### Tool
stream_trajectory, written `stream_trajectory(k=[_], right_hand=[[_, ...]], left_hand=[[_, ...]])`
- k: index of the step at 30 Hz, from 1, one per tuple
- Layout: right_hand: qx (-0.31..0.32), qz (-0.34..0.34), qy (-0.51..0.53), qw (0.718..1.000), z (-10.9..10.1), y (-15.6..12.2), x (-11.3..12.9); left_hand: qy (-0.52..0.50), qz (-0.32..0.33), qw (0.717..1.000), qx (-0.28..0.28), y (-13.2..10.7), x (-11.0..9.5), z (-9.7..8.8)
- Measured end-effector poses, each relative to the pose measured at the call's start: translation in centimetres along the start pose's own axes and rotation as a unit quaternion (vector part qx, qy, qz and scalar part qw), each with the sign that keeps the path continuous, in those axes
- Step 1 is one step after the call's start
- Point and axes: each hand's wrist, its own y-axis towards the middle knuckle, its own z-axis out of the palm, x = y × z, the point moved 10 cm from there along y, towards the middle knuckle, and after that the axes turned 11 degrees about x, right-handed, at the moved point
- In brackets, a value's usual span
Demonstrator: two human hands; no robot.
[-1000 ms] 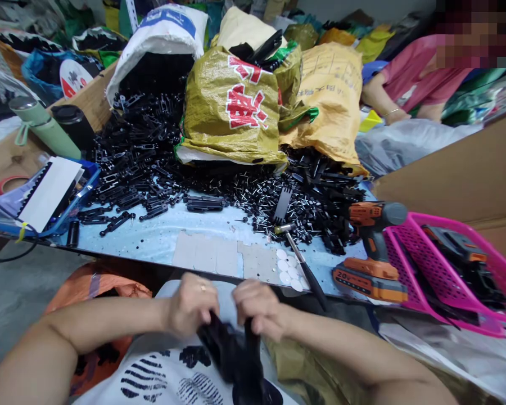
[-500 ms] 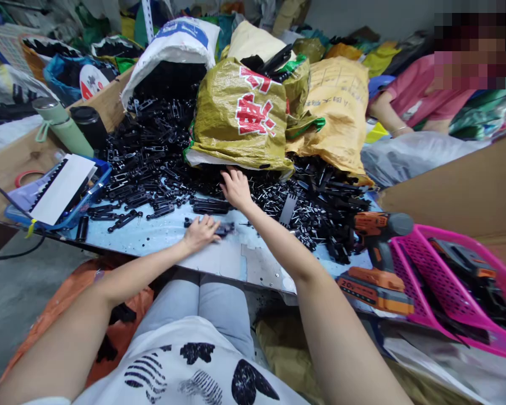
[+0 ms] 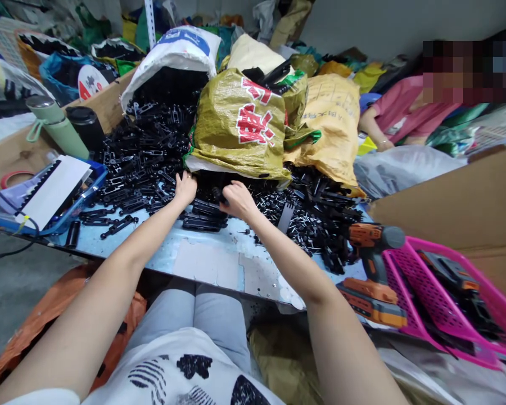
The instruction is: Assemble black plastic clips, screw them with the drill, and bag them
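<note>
My left hand (image 3: 186, 189) reaches to the edge of the heap of black plastic parts (image 3: 149, 152), by the left corner of the olive sack (image 3: 236, 126). Its fingers curl down among the parts, and their tips are hidden. Just below the sack's mouth, my right hand (image 3: 239, 201) is closed on a black plastic part, only partly visible at its fingers. Between and in front of the hands lies a small stack of long black plastic pieces (image 3: 204, 215) on the blue tabletop (image 3: 160, 247).
Many small screws (image 3: 303, 225) are spread right of my right hand, with a grey comb-like piece (image 3: 285, 216) among them. A cordless drill (image 3: 373, 275) stands beside a pink basket (image 3: 447, 292). Left are a blue tray (image 3: 59, 225) and a green bottle (image 3: 59, 126). A co-worker (image 3: 405, 109) sits beyond.
My left hand has moved up and left from the front of the table to the heap. A black piece is now in my right hand. The stack below has another piece in front.
</note>
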Motion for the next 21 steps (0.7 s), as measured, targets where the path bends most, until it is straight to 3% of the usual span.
stream_trajectory(k=[2, 6, 8, 10, 12, 15, 16, 17, 19, 21], right_hand=[[-0.011, -0.021, 0.012, 1.000, -0.1, -3.4, 3.8], [0.060, -0.069, 0.071, 0.993, 4.2, -10.0, 10.5], [0.065, -0.039, 0.144, 0.987, 5.8, -11.7, 11.0], [0.039, 0.028, 0.276, 0.960, 6.2, -12.0, 9.8], [0.009, 0.103, 0.455, 0.885, 6.4, -11.8, 8.2], [-0.003, 0.147, 0.686, 0.713, 6.7, -10.8, 8.3], [-0.007, 0.139, 0.728, 0.672, 6.4, -10.6, 8.7], [-0.016, 0.127, 0.750, 0.649, 6.0, -10.4, 9.0], [-0.041, 0.099, 0.747, 0.656, 4.8, -10.7, 8.8], [-0.042, 0.063, 0.699, 0.712, 3.7, -11.2, 8.4]], left_hand=[[-0.042, 0.014, 0.998, -0.037, -1.1, -0.2, -1.1], [-0.137, 0.077, 0.985, -0.070, -6.4, -0.9, -2.9], [-0.174, 0.098, 0.978, -0.065, -10.0, -1.6, -3.1], [-0.223, 0.102, 0.968, -0.045, -13.5, -2.5, -2.4], [-0.287, 0.100, 0.953, -0.004, -16.4, -3.7, -1.0], [-0.371, 0.092, 0.923, 0.046, -19.3, -5.6, 0.9], [-0.386, 0.090, 0.917, 0.044, -19.8, -6.0, 0.9], [-0.391, 0.088, 0.915, 0.033, -20.3, -6.2, 0.7], [-0.382, 0.091, 0.920, 0.007, -20.9, -6.5, -0.2], [-0.358, 0.100, 0.928, 0.001, -21.3, -6.9, -0.9]])
